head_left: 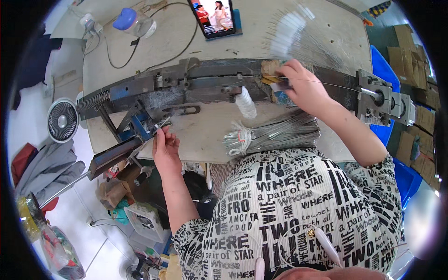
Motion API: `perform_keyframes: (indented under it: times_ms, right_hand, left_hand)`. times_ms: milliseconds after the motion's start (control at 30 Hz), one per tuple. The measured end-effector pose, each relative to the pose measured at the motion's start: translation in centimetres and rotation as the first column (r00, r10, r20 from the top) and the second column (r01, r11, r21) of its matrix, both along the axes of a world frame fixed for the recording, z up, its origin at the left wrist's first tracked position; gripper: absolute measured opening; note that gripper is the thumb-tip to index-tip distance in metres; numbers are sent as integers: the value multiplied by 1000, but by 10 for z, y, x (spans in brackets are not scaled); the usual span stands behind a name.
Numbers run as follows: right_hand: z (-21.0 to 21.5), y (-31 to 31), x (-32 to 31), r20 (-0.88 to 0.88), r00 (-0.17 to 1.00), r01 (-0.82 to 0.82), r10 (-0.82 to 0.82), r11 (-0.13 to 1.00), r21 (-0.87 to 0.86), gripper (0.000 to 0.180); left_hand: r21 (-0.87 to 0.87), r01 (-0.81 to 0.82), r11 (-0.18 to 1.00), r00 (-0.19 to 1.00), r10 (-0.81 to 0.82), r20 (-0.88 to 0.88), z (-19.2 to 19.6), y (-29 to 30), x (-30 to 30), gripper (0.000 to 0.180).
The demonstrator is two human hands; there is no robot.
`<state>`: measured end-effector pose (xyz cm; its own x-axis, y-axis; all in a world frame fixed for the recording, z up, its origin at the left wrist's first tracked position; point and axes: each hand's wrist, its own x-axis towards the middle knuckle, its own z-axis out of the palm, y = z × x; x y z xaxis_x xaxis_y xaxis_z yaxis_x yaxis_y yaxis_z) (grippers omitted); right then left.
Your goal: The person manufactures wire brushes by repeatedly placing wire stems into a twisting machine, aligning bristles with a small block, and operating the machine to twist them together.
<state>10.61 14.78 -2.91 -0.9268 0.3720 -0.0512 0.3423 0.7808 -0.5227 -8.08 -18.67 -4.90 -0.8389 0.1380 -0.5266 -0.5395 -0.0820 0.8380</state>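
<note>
My right hand [302,88] is at the long metal bench fixture [210,83], fingers closed round a small dark flat piece [281,86] whose kind I cannot make out. A thin wire [336,85] runs past this hand to the metal clamp block [379,99] on the right. My left hand [166,145] is lower left, by the blue lever bracket [138,125], with thumb and fingers pinched at a small pale tip; what they hold is unclear. Between my arms lies a bundle of thin metal wires [280,133], tied with white string. A white thread spool [246,103] stands beside it.
Loose thin wires [298,35] fan out, blurred, at the far right of the table [172,37]. A phone [213,17] stands at the back, near a blue-lidded jar [134,22]. At left are a coil spring [93,100] and a fan [63,120]; cardboard boxes [405,65] stand right.
</note>
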Motion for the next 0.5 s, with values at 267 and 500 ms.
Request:
perform_keyframes:
  times_ms: [267, 500]
  right_hand:
    - [76, 10, 23, -168, 979, -185, 113, 835, -518, 19]
    - [81, 16, -6, -334, 939, -143, -75, 800, -583, 24]
  left_hand:
    - [140, 561, 816, 826, -563, -35, 49, 80, 43, 16]
    - [-36, 938, 344, 318, -899, -301, 27, 220, 86, 24]
